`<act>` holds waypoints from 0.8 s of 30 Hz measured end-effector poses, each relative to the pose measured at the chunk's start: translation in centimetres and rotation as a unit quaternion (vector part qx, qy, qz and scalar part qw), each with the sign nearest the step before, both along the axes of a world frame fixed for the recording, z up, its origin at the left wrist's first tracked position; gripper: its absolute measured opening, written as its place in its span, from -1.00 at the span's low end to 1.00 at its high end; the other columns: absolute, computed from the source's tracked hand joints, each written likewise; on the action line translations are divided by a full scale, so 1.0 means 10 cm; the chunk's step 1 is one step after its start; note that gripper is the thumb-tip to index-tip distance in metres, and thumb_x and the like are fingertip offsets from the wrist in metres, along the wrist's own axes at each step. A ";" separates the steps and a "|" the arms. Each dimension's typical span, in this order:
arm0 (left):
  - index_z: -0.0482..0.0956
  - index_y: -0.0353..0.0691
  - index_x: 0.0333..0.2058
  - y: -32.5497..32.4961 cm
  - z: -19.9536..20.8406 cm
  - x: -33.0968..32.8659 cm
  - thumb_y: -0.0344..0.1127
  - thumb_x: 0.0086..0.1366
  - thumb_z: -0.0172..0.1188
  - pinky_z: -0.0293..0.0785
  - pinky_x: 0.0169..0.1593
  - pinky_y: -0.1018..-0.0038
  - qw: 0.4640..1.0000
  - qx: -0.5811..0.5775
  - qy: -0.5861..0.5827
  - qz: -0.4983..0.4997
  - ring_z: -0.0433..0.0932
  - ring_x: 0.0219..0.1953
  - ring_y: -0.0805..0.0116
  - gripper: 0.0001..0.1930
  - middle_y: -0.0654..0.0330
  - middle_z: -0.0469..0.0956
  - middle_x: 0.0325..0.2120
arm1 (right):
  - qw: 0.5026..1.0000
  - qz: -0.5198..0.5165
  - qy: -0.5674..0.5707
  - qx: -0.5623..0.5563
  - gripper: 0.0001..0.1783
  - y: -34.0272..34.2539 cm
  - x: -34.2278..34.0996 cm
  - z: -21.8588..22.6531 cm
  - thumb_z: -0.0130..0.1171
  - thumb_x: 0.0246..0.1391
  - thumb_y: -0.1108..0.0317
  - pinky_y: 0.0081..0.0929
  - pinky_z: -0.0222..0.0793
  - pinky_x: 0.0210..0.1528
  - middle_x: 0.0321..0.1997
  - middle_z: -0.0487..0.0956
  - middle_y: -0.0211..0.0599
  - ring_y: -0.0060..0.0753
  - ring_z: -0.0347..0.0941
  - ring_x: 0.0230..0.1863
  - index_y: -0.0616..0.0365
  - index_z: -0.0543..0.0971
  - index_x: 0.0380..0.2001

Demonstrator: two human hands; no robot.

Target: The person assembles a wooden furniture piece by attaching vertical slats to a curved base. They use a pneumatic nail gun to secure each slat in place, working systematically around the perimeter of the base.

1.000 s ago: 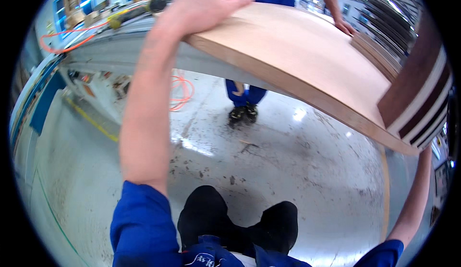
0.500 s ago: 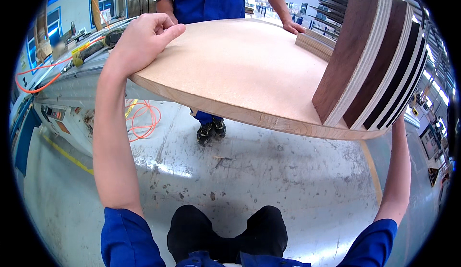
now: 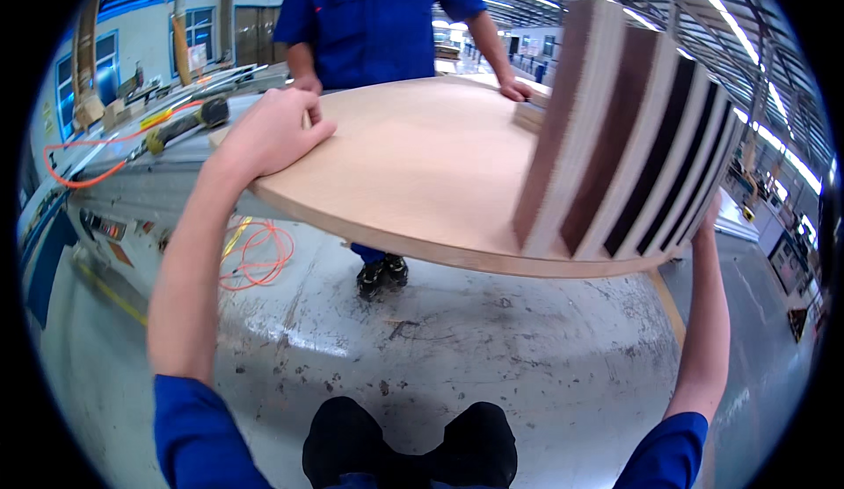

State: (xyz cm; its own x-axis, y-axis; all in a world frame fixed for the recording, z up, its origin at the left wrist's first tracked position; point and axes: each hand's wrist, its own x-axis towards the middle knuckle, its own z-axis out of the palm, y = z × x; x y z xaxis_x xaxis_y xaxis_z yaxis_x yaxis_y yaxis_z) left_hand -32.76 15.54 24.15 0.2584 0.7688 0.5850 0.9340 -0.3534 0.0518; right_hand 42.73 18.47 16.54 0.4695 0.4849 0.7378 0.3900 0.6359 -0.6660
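A wide, pale wooden board point(image 3: 396, 155) with a curved look spans in front of me, its near edge over the floor. My left hand point(image 3: 280, 135) is closed at its left end, fingers curled and thumb lying along the top. Several upright plywood strips point(image 3: 549, 137), with brown and black faces and pale layered edges, stand close together at the board's right end. My right hand point(image 3: 706, 218) is by that end, beside the outermost strip; its fingers are hidden behind the wood.
Across the board stands a person in blue workwear point(image 3: 378, 27), both hands near its far edge. A short plywood stack point(image 3: 529, 116) lies by their hand on the right. At left, a yellow-black power tool point(image 3: 189, 121) rests on a metal table; an orange hose point(image 3: 257, 256) coils below.
The board and upright strips have shifted left and lower in view, partly through head motion. Both my hands have moved along with them, staying at the board's ends.
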 end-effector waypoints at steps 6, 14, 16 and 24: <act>0.65 -0.26 -0.29 0.29 0.51 1.03 -0.09 0.27 0.29 0.58 -0.10 0.18 0.978 0.069 0.087 -0.175 0.67 -0.19 -0.02 -0.70 0.00 0.69 -0.27 | 0.999 -0.010 0.043 0.031 -0.56 -0.10 -0.27 0.08 0.05 0.42 0.06 -0.49 0.47 -0.08 -0.17 0.65 -0.36 -0.55 0.51 -0.21 0.23 0.61 0.01; 0.64 -0.27 -0.03 1.07 0.56 2.34 -0.13 0.28 0.36 0.58 -0.01 0.17 0.911 -0.060 0.224 -0.340 0.66 -0.08 -0.05 -0.61 -0.13 0.68 -0.14 | 0.997 -0.058 0.039 0.041 -0.58 0.03 -0.63 0.11 0.10 0.41 0.09 -0.52 0.43 -0.05 -0.21 0.67 -0.35 -0.58 0.49 -0.18 0.29 0.65 -0.10; 0.62 -0.28 -0.02 1.15 0.48 2.42 -0.15 0.27 0.36 0.58 -0.02 0.18 0.911 -0.078 0.232 -0.332 0.65 -0.09 -0.05 -0.60 -0.13 0.67 -0.15 | 0.994 -0.086 0.035 0.055 -0.57 -0.01 -0.74 0.11 0.09 0.42 0.10 -0.53 0.43 -0.07 -0.23 0.66 -0.34 -0.59 0.48 -0.20 0.33 0.65 -0.12; 0.55 -0.29 0.01 1.26 0.54 2.52 -0.22 0.25 0.36 0.57 -0.04 0.19 0.923 -0.061 0.219 -0.311 0.64 -0.12 -0.04 -0.58 -0.14 0.65 -0.16 | 0.993 -0.071 0.049 0.076 -0.54 -0.26 -0.87 0.23 0.08 0.45 0.08 -0.55 0.32 -0.24 -0.40 0.54 -0.43 -0.65 0.29 -0.34 0.35 0.60 -0.26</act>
